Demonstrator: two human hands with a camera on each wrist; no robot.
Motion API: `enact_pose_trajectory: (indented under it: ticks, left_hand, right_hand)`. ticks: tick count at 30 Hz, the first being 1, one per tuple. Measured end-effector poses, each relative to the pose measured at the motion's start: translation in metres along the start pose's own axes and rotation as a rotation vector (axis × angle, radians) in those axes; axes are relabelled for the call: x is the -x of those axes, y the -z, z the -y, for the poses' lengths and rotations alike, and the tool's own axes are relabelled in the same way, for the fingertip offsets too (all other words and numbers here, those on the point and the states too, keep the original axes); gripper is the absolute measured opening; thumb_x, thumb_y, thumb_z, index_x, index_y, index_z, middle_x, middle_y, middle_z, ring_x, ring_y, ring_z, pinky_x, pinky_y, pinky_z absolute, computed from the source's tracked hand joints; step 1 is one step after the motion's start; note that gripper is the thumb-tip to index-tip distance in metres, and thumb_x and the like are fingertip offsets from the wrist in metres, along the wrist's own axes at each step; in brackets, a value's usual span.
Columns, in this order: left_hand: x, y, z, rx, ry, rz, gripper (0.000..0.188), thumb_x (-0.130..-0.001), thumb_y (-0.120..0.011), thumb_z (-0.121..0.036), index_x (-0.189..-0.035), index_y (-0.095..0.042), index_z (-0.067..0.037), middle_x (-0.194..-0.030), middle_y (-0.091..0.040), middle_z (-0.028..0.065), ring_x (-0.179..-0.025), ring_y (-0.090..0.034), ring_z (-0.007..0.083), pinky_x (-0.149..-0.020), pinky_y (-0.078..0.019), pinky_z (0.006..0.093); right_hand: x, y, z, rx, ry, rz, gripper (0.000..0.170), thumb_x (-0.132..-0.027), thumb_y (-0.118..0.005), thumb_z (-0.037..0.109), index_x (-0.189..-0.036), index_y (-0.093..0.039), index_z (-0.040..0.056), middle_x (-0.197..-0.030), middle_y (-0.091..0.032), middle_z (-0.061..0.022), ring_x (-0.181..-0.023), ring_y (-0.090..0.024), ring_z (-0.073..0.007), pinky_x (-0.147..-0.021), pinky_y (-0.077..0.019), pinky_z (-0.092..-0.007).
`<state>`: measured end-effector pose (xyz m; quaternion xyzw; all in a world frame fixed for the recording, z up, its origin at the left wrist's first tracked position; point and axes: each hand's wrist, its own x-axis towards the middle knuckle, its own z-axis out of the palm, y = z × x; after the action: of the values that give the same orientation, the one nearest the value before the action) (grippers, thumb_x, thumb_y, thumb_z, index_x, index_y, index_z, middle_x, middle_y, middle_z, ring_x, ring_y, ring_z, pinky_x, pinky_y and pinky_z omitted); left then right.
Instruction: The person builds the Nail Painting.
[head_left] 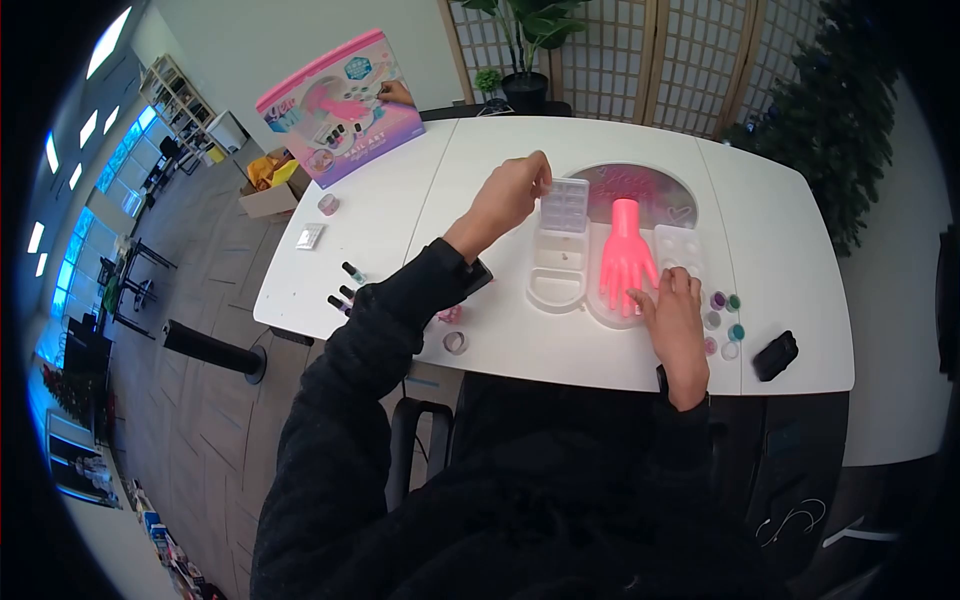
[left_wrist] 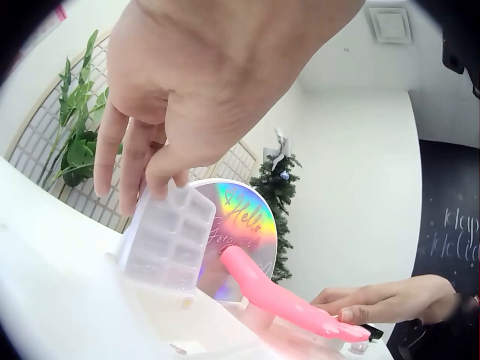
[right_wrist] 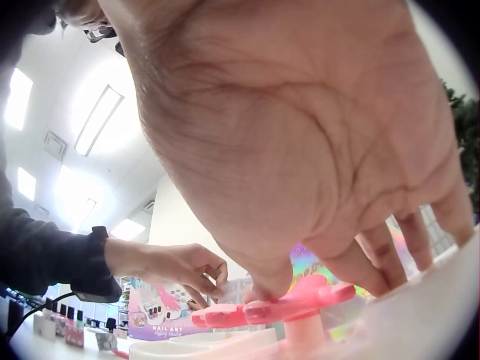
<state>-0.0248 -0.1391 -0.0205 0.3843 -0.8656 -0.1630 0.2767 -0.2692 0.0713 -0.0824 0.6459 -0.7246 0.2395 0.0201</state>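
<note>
Between thumb and fingers, my left hand pinches the top edge of a clear compartment tray, which stands tilted up at the back left of a white nail art station. A glossy pink model hand lies palm down along the middle of the station, on a stand, fingers toward me. Just right of it, my right hand rests with fingers extended at the white palette, thumb beside the pink fingertips. A round iridescent mirror with lettering stands behind the model hand.
Small glitter pots and a black case lie at the right. Nail polish bottles, a roll of tape and a small white pack are on the left. A nail art box stands at the back left.
</note>
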Motion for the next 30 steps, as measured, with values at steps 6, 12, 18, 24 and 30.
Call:
enact_pose_trajectory:
  ticks: [6, 12, 18, 24, 30]
  left_hand:
    - [0.013, 0.011, -0.02, -0.207, -0.089, 0.005, 0.016, -0.087, -0.074, -0.001, -0.097, -0.062, -0.007, -0.109, -0.066, 0.0072, -0.095, -0.072, 0.0271, -0.078, -0.0567, 0.042]
    - [0.008, 0.044, -0.007, -0.215, -0.109, -0.037, 0.024, -0.088, -0.08, -0.015, -0.096, -0.06, -0.007, -0.119, -0.062, 0.008, -0.094, -0.071, 0.0276, -0.078, -0.0556, 0.0431]
    - [0.0, 0.033, 0.074, -0.407, 0.089, 0.58, 0.056, -0.09, -0.08, -0.025, -0.139, -0.06, -0.008, -0.137, -0.06, 0.0168, -0.125, -0.061, 0.0358, -0.106, -0.0496, 0.0433]
    - [0.014, 0.027, 0.082, -0.474, 0.151, 0.878, 0.083, -0.094, -0.074, -0.031, -0.163, -0.032, -0.011, -0.174, -0.018, 0.0128, -0.145, -0.047, 0.0362, -0.117, -0.0414, 0.0446]
    - [0.031, 0.055, 0.038, -0.568, 0.379, 0.99, 0.081, -0.095, -0.072, -0.037, -0.162, -0.034, -0.012, -0.172, -0.025, 0.0142, -0.142, -0.051, 0.0364, -0.116, -0.0419, 0.0444]
  right_hand:
    - [0.0, -0.002, -0.001, -0.011, -0.01, 0.005, 0.06, -0.097, -0.069, 0.041, -0.124, -0.061, -0.0113, -0.123, -0.057, -0.018, -0.116, -0.052, -0.0374, -0.1, -0.0431, -0.0494]
    - [0.001, -0.001, -0.001, -0.017, 0.016, -0.023, 0.06, -0.097, -0.069, 0.042, -0.125, -0.06, -0.0112, -0.124, -0.057, -0.0182, -0.116, -0.052, -0.0375, -0.1, -0.043, -0.0497]
    - [0.001, -0.002, -0.001, -0.002, 0.004, -0.016, 0.06, -0.097, -0.069, 0.042, -0.125, -0.061, -0.0113, -0.124, -0.057, -0.0183, -0.115, -0.052, -0.0378, -0.1, -0.0431, -0.0499]
    - [0.001, 0.0, -0.001, -0.006, 0.002, -0.012, 0.06, -0.097, -0.069, 0.041, -0.125, -0.061, -0.0116, -0.126, -0.057, -0.0189, -0.117, -0.052, -0.0379, -0.101, -0.043, -0.0499]
    - [0.001, -0.001, -0.002, -0.008, -0.001, -0.003, 0.061, -0.097, -0.069, 0.042, -0.126, -0.06, -0.0116, -0.129, -0.058, -0.0189, -0.119, -0.052, -0.038, -0.102, -0.0427, -0.0498]
